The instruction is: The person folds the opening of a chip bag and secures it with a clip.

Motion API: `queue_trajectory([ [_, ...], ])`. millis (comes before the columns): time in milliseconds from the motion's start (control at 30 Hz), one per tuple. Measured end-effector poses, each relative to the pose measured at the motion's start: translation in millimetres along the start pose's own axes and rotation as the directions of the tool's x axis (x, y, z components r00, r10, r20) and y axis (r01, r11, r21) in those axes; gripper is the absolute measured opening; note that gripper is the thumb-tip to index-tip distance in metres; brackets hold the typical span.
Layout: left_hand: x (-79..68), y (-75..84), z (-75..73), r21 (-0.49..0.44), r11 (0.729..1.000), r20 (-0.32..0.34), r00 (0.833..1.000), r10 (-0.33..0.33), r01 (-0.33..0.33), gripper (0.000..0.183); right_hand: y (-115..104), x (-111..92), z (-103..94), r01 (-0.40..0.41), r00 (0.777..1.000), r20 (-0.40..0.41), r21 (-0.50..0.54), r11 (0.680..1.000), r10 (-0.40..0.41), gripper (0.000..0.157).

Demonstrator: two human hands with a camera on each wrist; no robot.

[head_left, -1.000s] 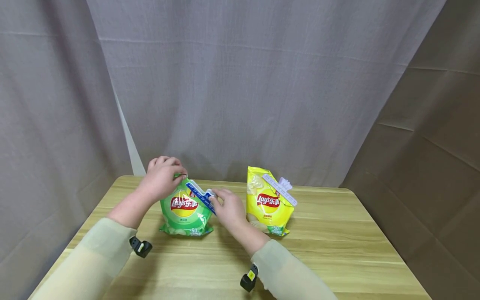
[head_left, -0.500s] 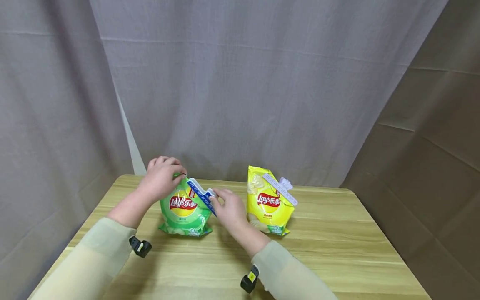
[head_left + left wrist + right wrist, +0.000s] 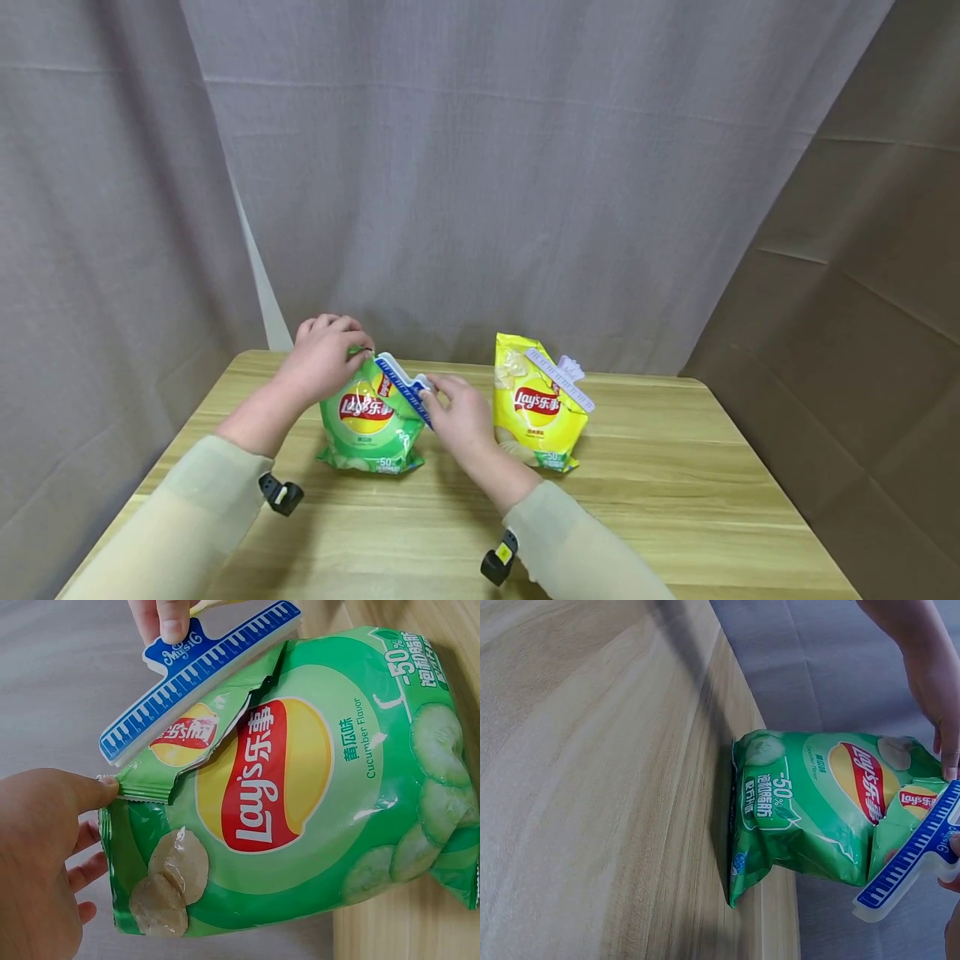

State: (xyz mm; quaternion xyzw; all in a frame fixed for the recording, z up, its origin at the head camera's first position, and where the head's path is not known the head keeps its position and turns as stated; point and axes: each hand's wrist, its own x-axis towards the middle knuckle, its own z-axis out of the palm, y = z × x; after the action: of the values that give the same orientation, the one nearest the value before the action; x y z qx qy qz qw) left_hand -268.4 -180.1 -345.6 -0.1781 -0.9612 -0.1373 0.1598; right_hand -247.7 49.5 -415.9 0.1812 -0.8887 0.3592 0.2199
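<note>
A green Lay's cucumber chip bag [image 3: 367,425] stands on the table with its top folded down across the front. My left hand [image 3: 322,358] pinches the folded flap [image 3: 180,742] at its upper corner, thumb in front and the other fingers behind. My right hand [image 3: 463,421] holds a blue-and-white bag clip [image 3: 202,679] with piano-key markings by its handle, thumb pressed on the front. Slanting along the outer edge of the fold, the clip overlaps that edge; how firmly its jaws close on the bag I cannot tell.
A yellow Lay's bag [image 3: 536,417] stands to the right, its folded top held by a lilac clip [image 3: 558,379]. Both bags are on a wooden table [image 3: 675,500]. A grey curtain [image 3: 480,183] hangs behind, and a brown panel [image 3: 862,333] borders the right side.
The blue clip has shifted slightly up along the fold, and more of the flap's printed logo shows. Both hands stay almost where they were; the yellow bag has not moved.
</note>
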Motion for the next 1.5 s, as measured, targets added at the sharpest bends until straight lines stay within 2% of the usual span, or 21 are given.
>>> queue_trajectory([
  [733, -0.9, 0.7, -2.4, 0.001, 1.000, -0.012, 1.000, 0.019, -0.019, 0.018, -0.8, 6.5, 3.0, -0.017, 0.998, 0.053, -0.047, 0.999, 0.019, 0.032],
  [1000, -1.5, 1.1, -3.4, 0.001, 0.999, -0.028, 0.999, 0.033, -0.033, 0.017, -2.3, 8.3, 7.1, -0.019, 0.997, 0.081, -0.016, 1.000, 0.020, 0.032],
  [1333, -1.2, 0.8, -5.0, 0.029, 0.998, -0.070, 0.995, 0.065, -0.063, 0.013, -7.0, 10.3, 7.0, -0.055, 0.991, 0.119, -0.041, 0.998, 0.059, 0.033],
  [1500, -1.2, 1.6, -5.7, 0.017, 0.997, -0.075, 0.994, 0.074, -0.073, 0.013, -9.3, 11.9, 6.6, -0.041, 0.992, 0.121, -0.042, 0.998, 0.046, 0.034],
])
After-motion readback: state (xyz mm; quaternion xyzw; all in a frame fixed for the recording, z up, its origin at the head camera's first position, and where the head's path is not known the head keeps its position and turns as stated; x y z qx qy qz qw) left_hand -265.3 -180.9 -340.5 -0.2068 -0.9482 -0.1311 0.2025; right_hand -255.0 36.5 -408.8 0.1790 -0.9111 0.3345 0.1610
